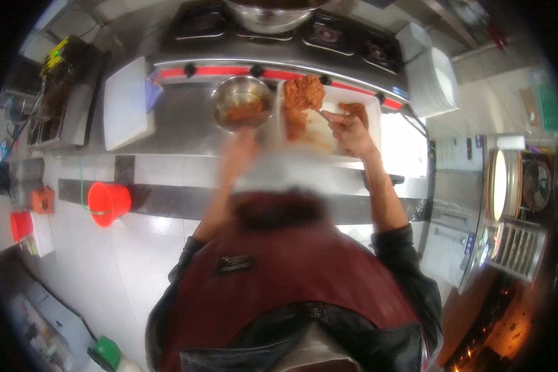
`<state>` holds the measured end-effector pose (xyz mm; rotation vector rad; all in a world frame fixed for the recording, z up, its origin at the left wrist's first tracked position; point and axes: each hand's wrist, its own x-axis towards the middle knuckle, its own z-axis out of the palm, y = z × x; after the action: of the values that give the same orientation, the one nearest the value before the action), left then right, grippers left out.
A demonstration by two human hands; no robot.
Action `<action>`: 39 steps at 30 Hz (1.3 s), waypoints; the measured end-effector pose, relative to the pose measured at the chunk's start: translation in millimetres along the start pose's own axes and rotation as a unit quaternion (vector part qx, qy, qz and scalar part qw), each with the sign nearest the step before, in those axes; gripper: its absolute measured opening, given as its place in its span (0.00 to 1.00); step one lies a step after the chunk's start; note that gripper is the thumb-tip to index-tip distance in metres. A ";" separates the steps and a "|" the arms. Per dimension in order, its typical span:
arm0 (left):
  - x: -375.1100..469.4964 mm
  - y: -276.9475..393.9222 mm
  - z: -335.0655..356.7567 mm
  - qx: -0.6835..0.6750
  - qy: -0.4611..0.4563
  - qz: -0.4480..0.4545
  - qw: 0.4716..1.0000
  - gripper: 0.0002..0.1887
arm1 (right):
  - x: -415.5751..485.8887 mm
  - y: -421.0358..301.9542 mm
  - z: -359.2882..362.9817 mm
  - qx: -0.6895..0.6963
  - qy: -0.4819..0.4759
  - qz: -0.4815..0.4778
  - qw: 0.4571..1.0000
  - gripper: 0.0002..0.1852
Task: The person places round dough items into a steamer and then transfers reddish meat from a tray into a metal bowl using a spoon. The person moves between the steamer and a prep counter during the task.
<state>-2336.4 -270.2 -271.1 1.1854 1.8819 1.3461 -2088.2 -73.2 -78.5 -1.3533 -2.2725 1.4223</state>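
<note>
My right hand point(351, 132) grips the handle of a metal utensil point(324, 114). A large lump of reddish-brown minced or shredded food point(303, 93) sits at its far end, over the left part of a white rectangular tub point(375, 125). More of this food point(355, 111) lies in the tub's back right, partly behind my hand. Left of the tub is a round steel bowl point(222, 95) with some reddish food point(246, 111) in the bottom. My left hand point(242, 144), blurred, holds the bowl's near rim; its fingertips are hard to make out.
Behind the steel counter point(181, 121) runs a gas range with a big metal pot point(272, 18). A white cutting board point(125, 104) leans at the left. Stacked white trays point(435, 83) stand back right. A red bucket point(109, 203) is on the floor.
</note>
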 end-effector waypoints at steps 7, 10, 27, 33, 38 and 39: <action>-2.0 -58.5 -46.7 0.010 0.142 0.046 0.989 0.13 | 65.5 -59.5 77.4 -0.294 0.020 -0.259 0.920 0.15; 16.0 -56.4 -43.1 -0.046 0.169 -0.029 0.984 0.10 | 72.4 -88.2 131.4 -0.458 -0.025 -0.171 0.872 0.13; 42.0 -2.6 -45.7 -0.268 0.127 -0.260 0.919 0.09 | 49.2 -135.2 126.6 -0.464 -0.038 -0.170 0.868 0.13; 45.3 -2.3 -46.5 -0.216 0.124 -0.245 0.937 0.09 | 43.0 -134.5 129.6 -0.470 -0.145 -0.136 0.860 0.17; 30.2 16.4 -50.5 -0.330 0.139 -0.209 0.910 0.10 | 24.8 -118.9 63.7 -0.354 -0.031 -0.169 0.919 0.18; 23.1 25.2 -51.0 -0.346 0.125 -0.215 0.905 0.10 | 20.9 -106.8 37.6 -0.312 -0.004 -0.153 0.938 0.18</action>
<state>-2380.0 -270.4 -227.8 0.2327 1.4733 1.7335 -2185.9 -98.1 -22.8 -1.0269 -2.9143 0.6263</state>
